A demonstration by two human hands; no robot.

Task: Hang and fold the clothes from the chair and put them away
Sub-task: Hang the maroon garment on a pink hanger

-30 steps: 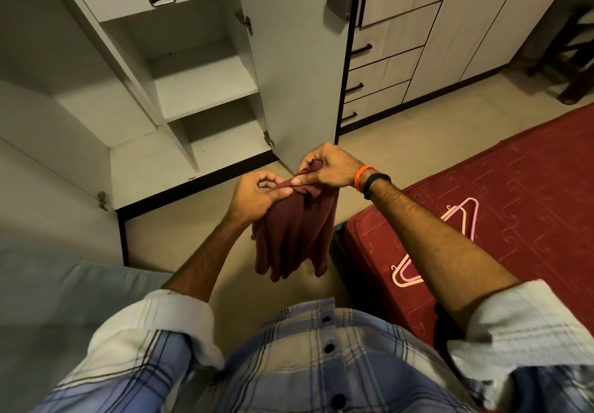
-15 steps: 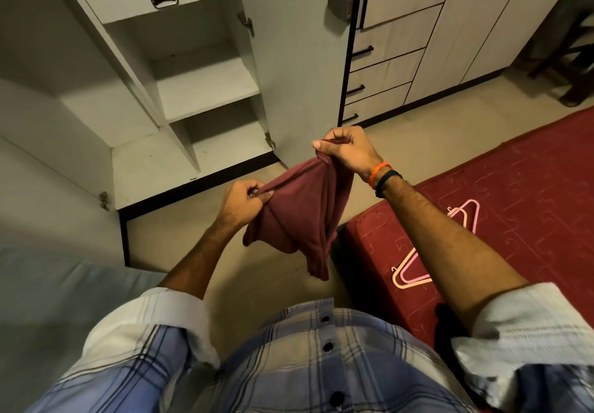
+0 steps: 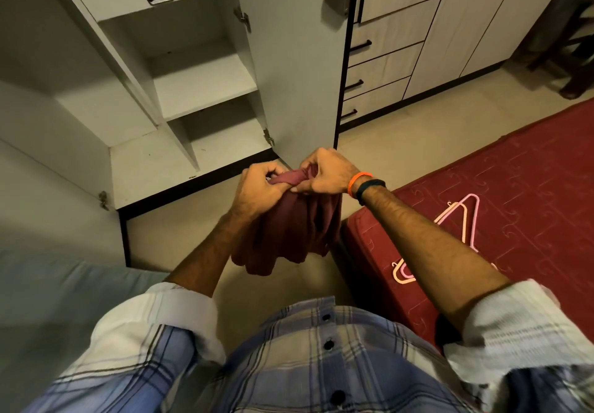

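A maroon garment (image 3: 289, 229) hangs bunched in front of me, above the floor. My left hand (image 3: 257, 192) grips its top edge on the left, fingers curled round the cloth. My right hand (image 3: 324, 171) pinches the same top edge right beside it, so the two hands almost touch. The cloth hangs down in folds below both hands. Two pink hangers (image 3: 450, 232) lie on the red bed (image 3: 530, 187) to my right.
An open white wardrobe (image 3: 205, 91) with bare shelves stands ahead, its door (image 3: 295, 58) swung out toward me. Beige drawers with black handles (image 3: 382, 68) line the wall at the right. A dark wooden chair (image 3: 575, 52) stands at the far right. A pale blue surface (image 3: 48, 300) lies at my left.
My hands had spread apart, stretching the garment's top edge with the right hand raised. Now they have come back together and the cloth hangs bunched again.
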